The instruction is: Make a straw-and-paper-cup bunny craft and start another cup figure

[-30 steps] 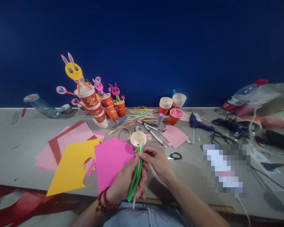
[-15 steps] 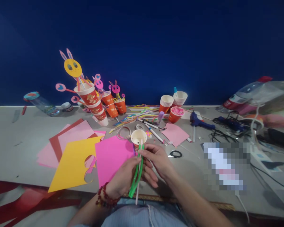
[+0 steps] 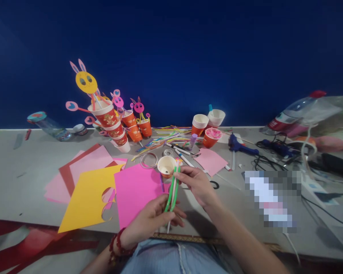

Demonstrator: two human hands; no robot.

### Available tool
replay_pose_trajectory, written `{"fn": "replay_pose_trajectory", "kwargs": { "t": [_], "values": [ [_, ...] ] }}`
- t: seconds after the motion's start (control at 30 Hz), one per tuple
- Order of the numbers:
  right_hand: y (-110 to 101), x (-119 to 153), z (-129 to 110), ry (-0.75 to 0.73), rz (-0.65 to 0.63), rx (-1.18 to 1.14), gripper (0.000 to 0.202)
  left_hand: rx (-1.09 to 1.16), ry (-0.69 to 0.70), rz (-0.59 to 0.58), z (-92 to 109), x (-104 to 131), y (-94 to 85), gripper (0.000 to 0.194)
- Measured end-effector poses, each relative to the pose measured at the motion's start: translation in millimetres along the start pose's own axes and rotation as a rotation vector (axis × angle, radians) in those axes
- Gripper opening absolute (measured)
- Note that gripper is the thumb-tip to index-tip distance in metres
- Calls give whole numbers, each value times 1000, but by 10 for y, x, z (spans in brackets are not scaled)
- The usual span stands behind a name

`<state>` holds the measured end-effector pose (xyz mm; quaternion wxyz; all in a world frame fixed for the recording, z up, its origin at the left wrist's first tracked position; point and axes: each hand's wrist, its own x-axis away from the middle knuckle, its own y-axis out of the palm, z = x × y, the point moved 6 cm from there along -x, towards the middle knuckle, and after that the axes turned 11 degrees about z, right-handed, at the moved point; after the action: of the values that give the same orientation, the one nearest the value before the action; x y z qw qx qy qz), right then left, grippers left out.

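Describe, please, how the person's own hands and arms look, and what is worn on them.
The left hand and the right hand wear no gloves. Around the left wrist is a beaded bracelet, dark red, in more than one strand. Nothing shows on the right wrist. No sleeve can be seen on either visible forearm.
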<state>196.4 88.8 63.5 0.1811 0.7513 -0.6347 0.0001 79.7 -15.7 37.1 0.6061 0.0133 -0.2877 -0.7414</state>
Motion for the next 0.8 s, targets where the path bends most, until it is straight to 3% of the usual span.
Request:
{"fn": "replay_pose_trajectory", "kwargs": {
  "t": [0.3,0.8],
  "values": [
    [42,43,39,-59,-40,50,30,29,6,203,144,-180,-29,36],
    [120,104,80,4,-179,45,38,1,-29,256,100,-143,-42,47]
  ]
}}
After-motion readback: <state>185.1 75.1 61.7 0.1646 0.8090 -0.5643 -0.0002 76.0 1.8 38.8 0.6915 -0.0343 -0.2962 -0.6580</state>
